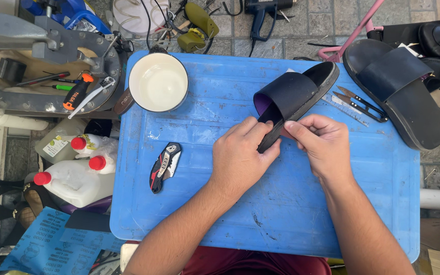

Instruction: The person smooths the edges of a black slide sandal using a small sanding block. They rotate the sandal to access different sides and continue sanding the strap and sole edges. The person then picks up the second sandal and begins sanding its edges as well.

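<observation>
Head view: both hands pinch the near end of the black rubber slide sandal with purple lining (pixel 294 97), tilted on edge mid-right on the blue plastic desk (pixel 189 203). Left hand (pixel 240 158) grips the sole edge, right hand (pixel 322 145) pinches opposite. Sole edge looks mid-rework; matching black sandal (pixel 398 89) far right untouched, red-black folding knife (pixel 165 165) idle left

Black slide sandal (pixel 286 94) with purple lining on a blue table (pixel 301 203).
</observation>
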